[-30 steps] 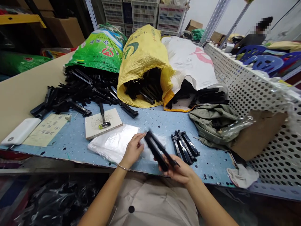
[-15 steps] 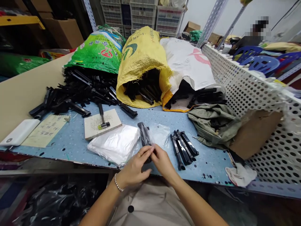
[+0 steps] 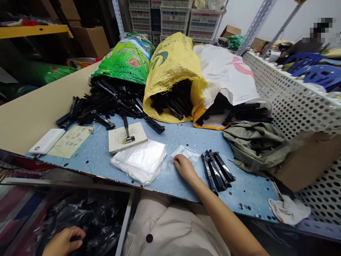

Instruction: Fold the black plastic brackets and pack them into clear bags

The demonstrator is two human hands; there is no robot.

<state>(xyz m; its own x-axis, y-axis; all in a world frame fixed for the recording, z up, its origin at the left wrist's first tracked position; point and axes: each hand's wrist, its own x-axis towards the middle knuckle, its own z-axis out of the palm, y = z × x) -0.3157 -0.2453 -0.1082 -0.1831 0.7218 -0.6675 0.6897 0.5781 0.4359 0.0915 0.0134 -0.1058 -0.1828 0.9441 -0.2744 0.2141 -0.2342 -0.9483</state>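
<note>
My left hand (image 3: 64, 242) is low at the left, over a bin holding black parts in clear plastic (image 3: 96, 217). Its thumb and curled fingers are apart, with nothing visible between them. On the blue tabletop, my right hand (image 3: 185, 169) has its fingers closed at the edge of a clear plastic bag (image 3: 189, 153). Right of that hand lie several black plastic parts (image 3: 217, 170) side by side. A stack of clear plastic bags (image 3: 141, 161) is to its left. The fingertips of my right hand are partly hidden.
A hammer (image 3: 128, 129) rests on a pale board (image 3: 113, 140). Green (image 3: 125, 62), yellow (image 3: 176, 57) and white (image 3: 226, 71) sacks stand behind, with black parts spilling out. A white power bank (image 3: 48, 141) lies left. A perforated panel (image 3: 298, 99) borders the right.
My left hand has gone from the table down to the bin at lower left, and the wrapped black part has left the tabletop. My right hand has moved to the plastic bag. The view has shifted.
</note>
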